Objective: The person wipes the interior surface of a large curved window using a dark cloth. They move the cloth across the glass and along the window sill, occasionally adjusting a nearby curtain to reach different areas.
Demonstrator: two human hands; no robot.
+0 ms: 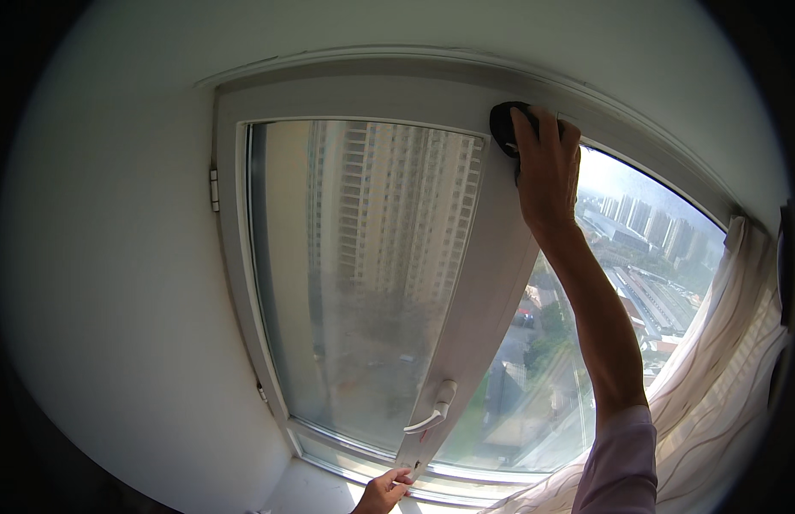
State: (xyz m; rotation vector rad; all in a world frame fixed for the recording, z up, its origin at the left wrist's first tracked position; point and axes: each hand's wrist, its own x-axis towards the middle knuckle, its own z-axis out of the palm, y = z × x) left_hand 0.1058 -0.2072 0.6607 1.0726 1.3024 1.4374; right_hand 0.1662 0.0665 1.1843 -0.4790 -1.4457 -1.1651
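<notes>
My right hand is raised to the upper corner of the white window frame, gripping a dark cloth or pad against it. The object's exact kind is not clear. Low at the frame's bottom edge is my left hand, its thumb and fingertips near a small fitting or latch on the frame; whether it pinches anything cannot be made out. A white window handle is fixed to the frame above the left hand. The left glass pane looks hazy in its lower part.
Hinges line the sash's left side, beside a pale wall. Sheer patterned curtains hang at the right, near my raised arm. A larger pane shows high-rise buildings and ground far below. The sill lies at the bottom.
</notes>
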